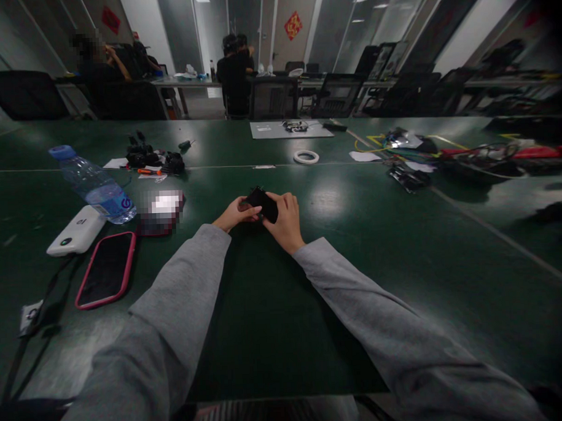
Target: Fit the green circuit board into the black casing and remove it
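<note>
Both of my hands hold a small black box-like object [263,202] above the middle of the green table [285,333]. My left hand [237,214] grips its left side, the thumb lying along its near edge. Around its right side curls my right hand [285,219], thumb below and fingers over the top. Some thin dark bits stick up at the object's far edge, too small to make out. What kind of device it is, I cannot tell, and the fingers hide part of it.
Left of my arms are a water bottle [98,186], a white power bank [76,231] with a cable, and a pink-cased phone [106,269]. Farther back lie black parts [150,158], a white tape ring [305,157], a grey board [264,130] and tangled cables [410,141]. People sit beyond.
</note>
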Tool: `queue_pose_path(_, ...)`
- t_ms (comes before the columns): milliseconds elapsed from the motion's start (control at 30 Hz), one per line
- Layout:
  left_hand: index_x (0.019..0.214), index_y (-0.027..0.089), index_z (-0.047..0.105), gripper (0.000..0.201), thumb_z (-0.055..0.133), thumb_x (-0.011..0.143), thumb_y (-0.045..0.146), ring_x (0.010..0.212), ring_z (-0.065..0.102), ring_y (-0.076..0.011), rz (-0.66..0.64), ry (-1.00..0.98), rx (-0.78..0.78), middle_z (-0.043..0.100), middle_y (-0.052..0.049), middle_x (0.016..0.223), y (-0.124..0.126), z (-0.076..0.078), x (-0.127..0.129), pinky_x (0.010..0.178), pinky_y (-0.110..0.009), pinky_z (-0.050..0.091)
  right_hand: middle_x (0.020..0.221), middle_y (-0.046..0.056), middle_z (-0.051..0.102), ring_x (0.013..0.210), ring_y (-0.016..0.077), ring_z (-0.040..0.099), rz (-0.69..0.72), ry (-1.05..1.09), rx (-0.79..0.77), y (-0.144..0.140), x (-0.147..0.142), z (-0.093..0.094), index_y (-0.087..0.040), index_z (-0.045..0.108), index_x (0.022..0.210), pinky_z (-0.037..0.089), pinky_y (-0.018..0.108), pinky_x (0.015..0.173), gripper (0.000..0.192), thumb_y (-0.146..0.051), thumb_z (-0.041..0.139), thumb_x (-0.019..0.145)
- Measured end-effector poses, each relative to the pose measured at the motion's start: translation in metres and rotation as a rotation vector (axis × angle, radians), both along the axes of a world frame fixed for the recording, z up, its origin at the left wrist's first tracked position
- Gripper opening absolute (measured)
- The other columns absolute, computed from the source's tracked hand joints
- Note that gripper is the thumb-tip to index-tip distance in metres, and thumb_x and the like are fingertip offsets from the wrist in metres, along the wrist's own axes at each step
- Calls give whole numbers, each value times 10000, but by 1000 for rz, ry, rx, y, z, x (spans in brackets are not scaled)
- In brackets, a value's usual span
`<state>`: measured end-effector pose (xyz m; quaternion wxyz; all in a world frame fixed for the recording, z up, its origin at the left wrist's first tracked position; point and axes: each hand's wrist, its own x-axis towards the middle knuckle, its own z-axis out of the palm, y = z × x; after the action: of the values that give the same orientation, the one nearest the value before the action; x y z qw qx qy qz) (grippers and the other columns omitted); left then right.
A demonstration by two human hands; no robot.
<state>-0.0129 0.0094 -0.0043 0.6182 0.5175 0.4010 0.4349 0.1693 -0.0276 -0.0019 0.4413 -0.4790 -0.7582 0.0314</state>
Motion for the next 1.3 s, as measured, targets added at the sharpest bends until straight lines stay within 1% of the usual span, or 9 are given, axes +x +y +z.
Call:
queue_pose_path(233, 1011, 161, 570, 596, 893, 522, 271, 941, 617, -200, 83, -99, 41, 620, -42, 1002, -4, 0, -1, 838, -394, 525, 1147, 110, 445, 1101, 293, 428, 122, -189, 6, -9, -6, 4, -248, 438, 1362, 416, 489, 936, 588, -189, 591, 798)
queue_pose_path(367, 996, 163, 576, 587, 890, 503, 218, 961, 615, -183, 83, -186, 72, 643, -27, 979, -6, 4, -2, 947, -399, 472, 1299, 112, 373, 1233, 306, 366, 147, -58, 4, -16, -5, 10, -268, 387, 1386, 358, 512, 1038, 636, -373, 645, 815)
queue_pose_path(500, 1021, 162, 584, 595, 879, 505, 178, 981, 614, -177, 12, -200, 105, 651, -31, 996, -7, 6, -5, 985, -388, 442, 1333, 94, 371, 1288, 266, 349, 159, 241, -34, -12, -2, 8, -280, 427, 1335, 305, 471, 1117, 530, -531, 549, 884)
queue_pose_path(567, 1023, 164, 586, 608, 879, 491, 157, 999, 612, -185, -9, -182, 117, 652, -33, 1006, -6, 5, -7, 996, -391, 434, 1283, 89, 430, 1234, 240, 414, 148, 471, -152, -2, 2, 2, -266, 477, 1267, 346, 435, 1097, 523, -630, 491, 891)
queue_pose_path(700, 1024, 177, 586, 626, 880, 473, 133, 1030, 610, -199, -28, -174, 132, 653, -26, 1008, -1, 1, -11, 1016, -406, 413, 1097, 46, 563, 1063, 202, 536, 239, 811, -578, 19, 13, -10, -251, 572, 1102, 475, 374, 951, 625, -794, 454, 815)
queue_pose_path(933, 1009, 155, 614, 597, 873, 476, 89, 985, 625, -214, -60, -202, 104, 678, -51, 981, -1, -2, -10, 992, -412, 416, 927, 15, 609, 735, 139, 612, 515, 760, -843, 20, 21, 0, -217, 588, 1067, 529, 258, 598, 564, -669, 669, 739)
queue_pose_path(1033, 1060, 165, 608, 609, 861, 512, 83, 983, 630, -193, 21, -259, 40, 680, -48, 1008, -1, 0, -7, 1004, -394, 414, 943, 21, 619, 735, 142, 622, 466, 822, -782, 23, 16, -3, -212, 573, 1095, 544, 273, 612, 557, -635, 675, 747)
queue_pose_path(1133, 1096, 177, 588, 563, 835, 593, 116, 934, 649, -173, 100, -331, -96, 686, -49, 1001, 1, 1, -5, 1002, -387, 416, 896, 31, 628, 760, 150, 620, 301, 802, -605, 25, 11, -11, -191, 556, 1173, 548, 301, 689, 583, -618, 637, 784)
queue_pose_path(1300, 1016, 140, 620, 291, 698, 806, 327, 907, 650, -176, 50, -429, -260, 693, -92, 945, -3, 8, 7, 995, -353, 418, 980, 75, 642, 899, 191, 621, 18, 433, -194, 15, 8, -9, -159, 579, 1210, 514, 373, 873, 486, -506, 585, 871)
